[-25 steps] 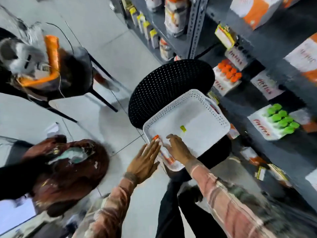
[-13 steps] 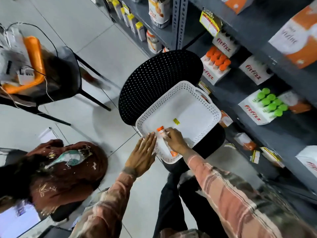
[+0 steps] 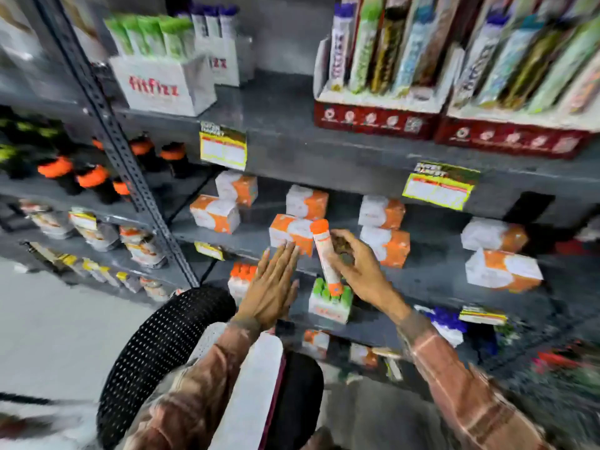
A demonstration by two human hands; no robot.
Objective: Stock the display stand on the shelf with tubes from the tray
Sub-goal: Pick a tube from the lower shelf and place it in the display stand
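My right hand (image 3: 355, 266) grips a white tube with orange ends (image 3: 324, 254), held almost upright in front of the shelf. The tube's lower end hangs just above a white display stand with green-capped tubes (image 3: 329, 302) on a lower shelf. To its left, a second white stand holding orange-capped tubes (image 3: 240, 279) is partly hidden by my left hand (image 3: 271, 289). That hand is flat with fingers apart and holds nothing. The white tray (image 3: 250, 384) sits on the black perforated chair (image 3: 156, 352) below my forearms, its contents hidden.
Grey metal shelves (image 3: 324, 157) fill the view, with orange-and-white boxes (image 3: 214, 214) on the middle shelf and yellow price tags (image 3: 223, 147) on the edges. A perforated upright post (image 3: 130, 177) runs diagonally at left. Grey floor lies at lower left.
My right hand has lifted the orange-capped tube out of the tray and up to the shelf. The left hand rose with it. The view swung from the tray up to the shelves.
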